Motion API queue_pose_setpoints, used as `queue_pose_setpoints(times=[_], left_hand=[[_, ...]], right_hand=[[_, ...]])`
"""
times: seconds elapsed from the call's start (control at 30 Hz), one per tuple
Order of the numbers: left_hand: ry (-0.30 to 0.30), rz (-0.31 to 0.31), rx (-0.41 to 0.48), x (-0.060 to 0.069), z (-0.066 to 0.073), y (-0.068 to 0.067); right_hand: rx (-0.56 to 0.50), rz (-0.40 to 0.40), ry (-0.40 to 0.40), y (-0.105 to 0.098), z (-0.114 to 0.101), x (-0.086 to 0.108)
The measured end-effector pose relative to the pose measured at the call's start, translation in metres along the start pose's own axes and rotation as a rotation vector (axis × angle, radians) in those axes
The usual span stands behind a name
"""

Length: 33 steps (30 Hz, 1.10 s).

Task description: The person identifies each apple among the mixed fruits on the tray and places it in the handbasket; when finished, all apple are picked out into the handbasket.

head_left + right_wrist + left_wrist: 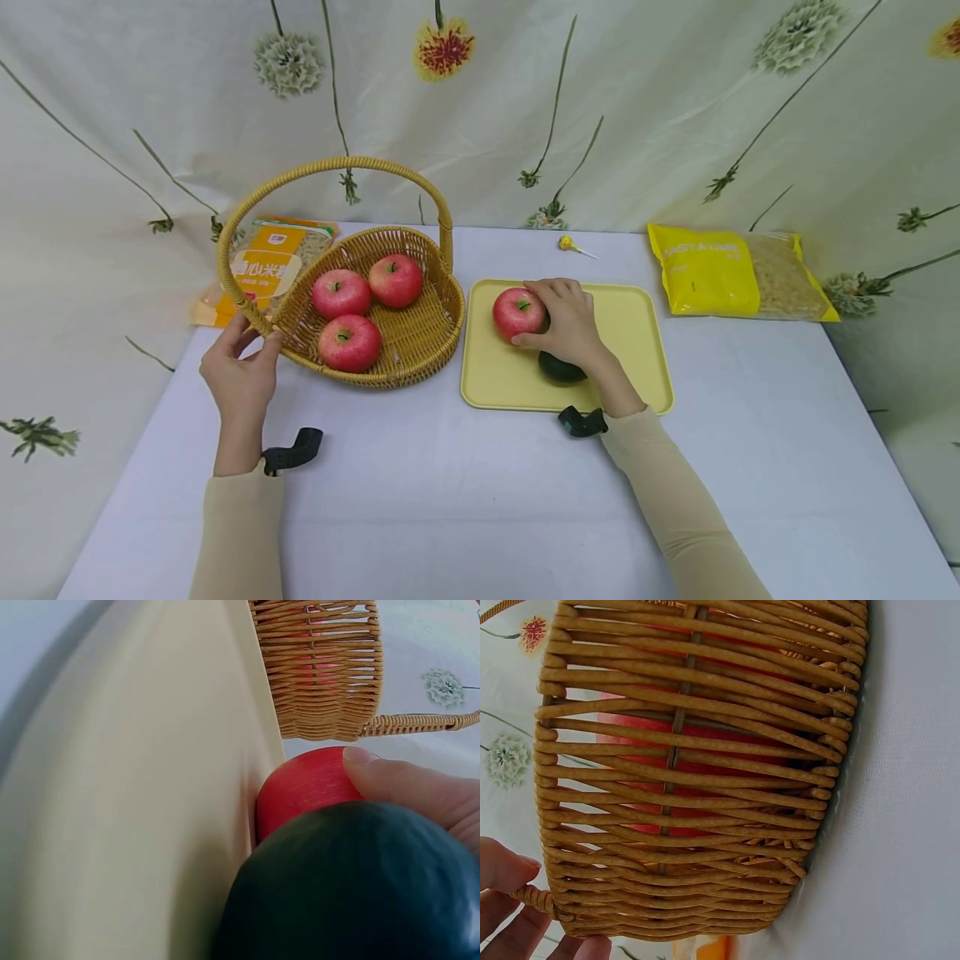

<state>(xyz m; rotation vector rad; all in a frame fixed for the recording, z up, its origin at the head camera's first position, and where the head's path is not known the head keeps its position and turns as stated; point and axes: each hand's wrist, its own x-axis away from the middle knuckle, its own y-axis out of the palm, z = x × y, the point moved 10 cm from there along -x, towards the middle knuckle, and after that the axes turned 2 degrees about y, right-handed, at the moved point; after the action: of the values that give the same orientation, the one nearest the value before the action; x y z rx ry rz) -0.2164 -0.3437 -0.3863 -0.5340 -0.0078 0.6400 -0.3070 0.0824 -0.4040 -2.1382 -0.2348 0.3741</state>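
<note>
A wicker basket (pixel 420 350) with a tall hooped handle (pixel 352 164) stands left of centre, and three red apples lie in it. At the lower left end of that handle, my left hand (pixel 243 367) pinches it between thumb and fingers; the left wrist view shows the fingertips (pixel 525 866) around the handle's foot. On the yellow tray (pixel 630 367), my right hand (pixel 566 321) holds another red apple (pixel 517 312), thumb on its near side and fingers on its far side. Beneath this hand lies a smooth dark green oval item (pixel 558 368), partly hidden; it looms large in the right wrist view.
Behind the basket leans an orange-and-clear food packet (pixel 270 258). A yellow pasta bag (pixel 712 275) lies at the back right, and a yellow-wrapped lollipop (pixel 567 243) behind the tray. Flower-patterned cloth (pixel 487 125) hangs along the far edge of the white-covered table (pixel 450 500).
</note>
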Motion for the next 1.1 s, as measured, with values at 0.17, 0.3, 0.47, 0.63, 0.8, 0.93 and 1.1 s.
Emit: queue_pose_setpoints(times=[0.17,0.3,0.47,0.63,0.8,0.93,1.1], left_hand=[[-0.008,-0.004,0.001,-0.0004,-0.0017,0.0011],[-0.017,-0.004,0.003,-0.0014,-0.004,0.0015],[-0.008,0.0,0.005,-0.0025,-0.0058,0.0021],[-0.011,-0.004,0.007,-0.0022,-0.0054,0.0029],[-0.019,-0.004,0.013,-0.0014,-0.0056,0.0024],[-0.018,-0.003,0.011,-0.0013,-0.0055,0.0024],[-0.019,-0.004,0.01,-0.0016,-0.0058,0.0028]], right_hand=[[0.01,-0.008,0.004,0.0014,0.0001,0.0],[0.026,-0.012,0.001,0.0025,-0.0005,-0.0003],[0.048,-0.019,0.004,0.0058,-0.0002,-0.0008],[0.059,-0.029,0.009,0.0078,-0.0006,-0.0001],[0.061,-0.023,0.008,0.0078,-0.0012,0.0004],[0.059,-0.01,0.004,0.0068,-0.002,0.0004],[0.053,0.001,-0.001,0.0056,-0.0028,0.0005]])
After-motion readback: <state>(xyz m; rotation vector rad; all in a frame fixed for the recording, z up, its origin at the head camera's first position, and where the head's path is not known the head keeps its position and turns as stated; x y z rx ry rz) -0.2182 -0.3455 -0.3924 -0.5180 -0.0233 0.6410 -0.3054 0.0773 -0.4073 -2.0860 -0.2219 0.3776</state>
